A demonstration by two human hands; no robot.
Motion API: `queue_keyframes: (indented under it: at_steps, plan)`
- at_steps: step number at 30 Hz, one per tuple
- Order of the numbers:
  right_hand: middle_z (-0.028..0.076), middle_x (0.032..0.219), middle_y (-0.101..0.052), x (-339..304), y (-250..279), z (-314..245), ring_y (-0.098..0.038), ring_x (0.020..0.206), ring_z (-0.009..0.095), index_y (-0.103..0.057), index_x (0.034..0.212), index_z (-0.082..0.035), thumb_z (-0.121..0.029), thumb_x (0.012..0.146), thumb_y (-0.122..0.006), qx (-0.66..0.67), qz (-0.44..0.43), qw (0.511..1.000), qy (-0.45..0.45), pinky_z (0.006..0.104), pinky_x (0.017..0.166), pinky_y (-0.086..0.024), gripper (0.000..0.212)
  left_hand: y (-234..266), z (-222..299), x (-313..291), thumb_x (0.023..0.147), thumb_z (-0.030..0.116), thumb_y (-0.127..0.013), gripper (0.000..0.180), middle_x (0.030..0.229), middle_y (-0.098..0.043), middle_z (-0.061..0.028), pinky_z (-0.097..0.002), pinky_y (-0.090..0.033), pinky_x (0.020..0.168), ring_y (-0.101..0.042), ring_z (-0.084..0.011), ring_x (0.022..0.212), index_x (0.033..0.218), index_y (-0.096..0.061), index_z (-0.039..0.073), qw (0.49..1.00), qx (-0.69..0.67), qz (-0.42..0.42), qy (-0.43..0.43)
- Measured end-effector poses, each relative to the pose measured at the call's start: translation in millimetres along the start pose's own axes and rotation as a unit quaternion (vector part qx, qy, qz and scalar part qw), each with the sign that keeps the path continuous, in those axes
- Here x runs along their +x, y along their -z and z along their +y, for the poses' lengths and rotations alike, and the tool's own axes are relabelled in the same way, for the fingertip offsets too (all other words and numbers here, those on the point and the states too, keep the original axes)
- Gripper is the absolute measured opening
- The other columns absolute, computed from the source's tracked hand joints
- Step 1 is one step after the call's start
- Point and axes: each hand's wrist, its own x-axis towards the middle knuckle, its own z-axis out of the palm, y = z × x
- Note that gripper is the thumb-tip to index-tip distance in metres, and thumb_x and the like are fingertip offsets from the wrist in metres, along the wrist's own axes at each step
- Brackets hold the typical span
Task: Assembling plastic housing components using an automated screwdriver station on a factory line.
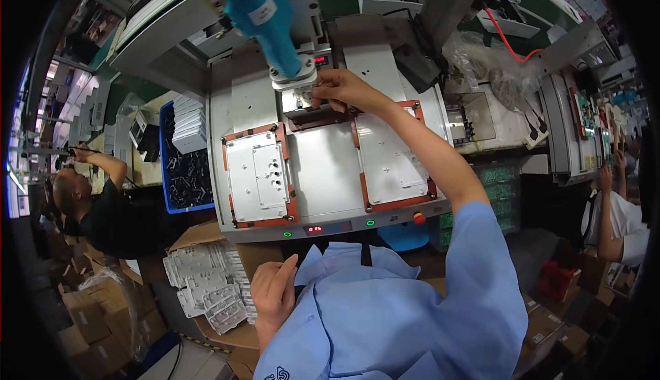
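Fingers [326,93] of the right hand [348,91] are bent at the right side of a small metal block [300,98], directly below a teal cylinder [265,19]; their tips are partly hidden, so I cannot tell whether they grip it or only touch it. The block sits near the middle of the machine's pale surface [323,194], its finer parts too small to make out. The cylinder's top runs out past the upper edge.

Nearer the person, a white panel lies on either side, each edged by an orange-red frame: the left panel [253,177] shows whole, while the right forearm [436,153] covers part of the right panel [386,163].

The left hand [273,289] is well apart, near the chest, its fingers half curled; whether they hold anything cannot be seen.

Left of the machine stands a blue bin [191,209] of jumbled black pieces, hard to tell apart. A co-worker [103,208] is partly lost in shadow farther left.
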Motion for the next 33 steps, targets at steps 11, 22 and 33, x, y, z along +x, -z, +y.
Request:
queue_keyframes:
  at_steps: [11, 22, 33]
  plan:
    - [0.009, 0.074, -0.067, -10, 13, -7, -0.051, 0.042, 0.009, -0.059, 0.090, 0.000, -0.013, 0.087, -0.058, 0.006, 0.177, 0.979, 0.102, 0.0228, 0.040, -0.038, 0.013, -11, 6, 7, 0.070, -0.008, -0.071, 0.029, 0.064, -0.054, -0.0087, -0.0337, -0.048, 0.057, -0.058, -0.0256, 0.062, 0.098, -0.068, 0.000, 1.000, 0.017, -0.004, -0.013]
    - [0.010, 0.077, -0.068, 55, 31, -29, -0.066, 0.075, 0.031, -0.066, 0.099, -0.013, -0.028, 0.086, -0.058, -0.544, 0.353, 0.753, 0.112, 0.0403, 0.067, -0.050, 0.022, -10, 6, 11, 0.070, -0.007, -0.071, 0.033, 0.066, -0.054, -0.0092, -0.0345, -0.048, 0.058, -0.057, -0.0261, 0.063, 0.101, -0.067, 0.001, 1.000, 0.018, -0.009, -0.016]
    - [0.001, 0.079, -0.061, -84, -37, -34, -0.052, 0.067, 0.006, -0.063, 0.095, -0.001, -0.012, 0.091, -0.060, -0.333, 0.376, 0.857, 0.113, 0.0211, 0.063, -0.042, 0.012, 29, -98, -47, 0.086, 0.002, -0.060, 0.017, 0.096, -0.064, -0.0141, -0.0356, -0.046, 0.084, -0.059, -0.0300, 0.094, 0.102, -0.066, 0.001, 0.954, 0.110, 0.117, 0.254]
